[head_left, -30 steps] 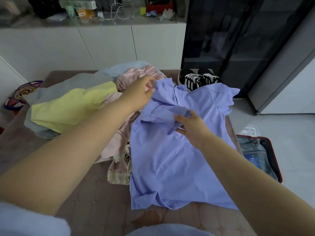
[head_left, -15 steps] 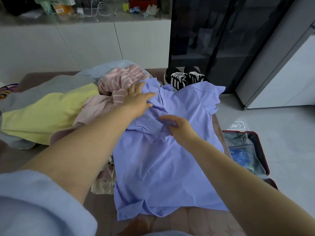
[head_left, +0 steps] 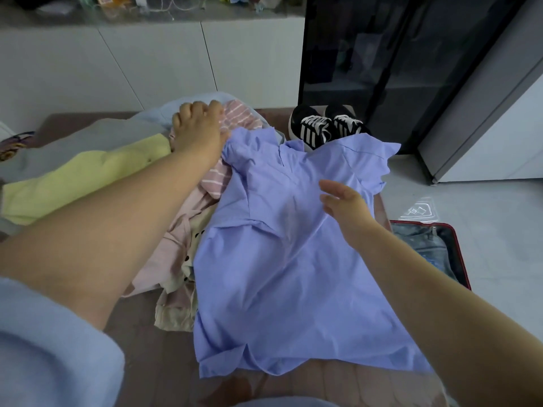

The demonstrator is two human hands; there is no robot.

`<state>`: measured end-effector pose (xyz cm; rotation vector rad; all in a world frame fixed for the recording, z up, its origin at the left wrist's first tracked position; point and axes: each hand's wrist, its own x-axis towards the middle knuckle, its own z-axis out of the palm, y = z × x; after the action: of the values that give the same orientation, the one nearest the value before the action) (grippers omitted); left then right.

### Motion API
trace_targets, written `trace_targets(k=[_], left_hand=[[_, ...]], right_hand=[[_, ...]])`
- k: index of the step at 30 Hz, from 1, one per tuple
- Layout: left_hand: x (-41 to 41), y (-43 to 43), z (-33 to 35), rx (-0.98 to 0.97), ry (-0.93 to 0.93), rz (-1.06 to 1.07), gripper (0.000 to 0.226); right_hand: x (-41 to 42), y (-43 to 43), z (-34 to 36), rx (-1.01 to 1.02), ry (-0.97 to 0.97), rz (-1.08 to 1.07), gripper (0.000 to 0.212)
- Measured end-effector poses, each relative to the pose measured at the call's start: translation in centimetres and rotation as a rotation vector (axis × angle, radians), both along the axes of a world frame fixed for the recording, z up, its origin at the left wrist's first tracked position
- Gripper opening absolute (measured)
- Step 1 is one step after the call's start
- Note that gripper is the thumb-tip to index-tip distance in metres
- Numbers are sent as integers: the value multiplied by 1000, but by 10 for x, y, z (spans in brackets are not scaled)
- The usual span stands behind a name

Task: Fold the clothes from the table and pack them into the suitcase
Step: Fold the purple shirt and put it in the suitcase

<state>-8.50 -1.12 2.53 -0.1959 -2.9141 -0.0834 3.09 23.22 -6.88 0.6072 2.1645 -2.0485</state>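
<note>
A lilac short-sleeved shirt point(head_left: 282, 259) lies spread flat on the brown table point(head_left: 141, 342), collar away from me. My left hand point(head_left: 199, 127) sits at the shirt's far left sleeve with its fingers curled down onto the pink striped garment point(head_left: 238, 116); whether it grips cloth I cannot tell. My right hand point(head_left: 343, 204) hovers flat over the shirt's chest, fingers straight. To the left lies a pile with a yellow garment point(head_left: 88, 177), a grey one point(head_left: 94, 136) and pale pink pieces point(head_left: 173, 248). The open red-rimmed suitcase point(head_left: 458, 251) lies on the floor at the right, holding folded denim.
Black sneakers with white stripes point(head_left: 323, 124) stand at the table's far edge. A dark glass cabinet point(head_left: 396, 63) and white cupboards point(head_left: 147, 63) rise behind. A grey tiled floor point(head_left: 493, 224) stretches to the right. A patterned mat point(head_left: 11, 145) lies at far left.
The bunched left sleeve has been opened out and the shirt now lies flatter. My left hand slid up and left to the sleeve's edge; my right hand let go and moved right.
</note>
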Motion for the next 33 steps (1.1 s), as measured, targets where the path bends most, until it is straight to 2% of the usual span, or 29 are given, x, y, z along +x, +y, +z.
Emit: trace_targets(k=[2,4,5,6,8,11,16,22,25,26,28,31,32,33], left_hand=[[17,5,-12,65,57,-213,39],[33,12,-27,74,10,-514,41],[42,15,-32,18,-81,-589,53],[51,17,-39,-88,-178,-610,68],[58,12,-52,-309,-274,-575,86],[55,-2,-55,-462,-322,-468,85],[50,-21,-42,-473,-394,-378,69],[58,-38,-37,-348,-317,-462,89],[62,-35,-39,-272,-296,-484,84],[62,-33,-40,-237,-282,-498,81],[61,-29,-42,-164,-227,-530,71],[60,-21,-45,-96,-111,-560,53],[58,-18,-45,-71,-65,-563,48],[55,-16,-44,-35,-22,-557,46]], right_hand=[[-1,24,-7,31,-40,-122,26],[0,49,-10,88,-83,-251,23],[-1,60,-11,100,-112,-296,21],[-4,70,-15,91,-144,-332,28],[-8,85,-19,66,-218,-387,35],[-12,92,-14,21,-293,-403,31],[-30,86,-21,-181,-297,-475,22],[-47,92,-29,-107,-395,-464,32],[-48,90,-18,-13,-181,-517,31],[-46,89,-15,63,-64,-534,32],[-38,78,-2,388,163,-419,28],[-22,49,12,788,555,18,20],[-18,42,7,991,650,206,18],[-14,38,-2,1199,653,430,18]])
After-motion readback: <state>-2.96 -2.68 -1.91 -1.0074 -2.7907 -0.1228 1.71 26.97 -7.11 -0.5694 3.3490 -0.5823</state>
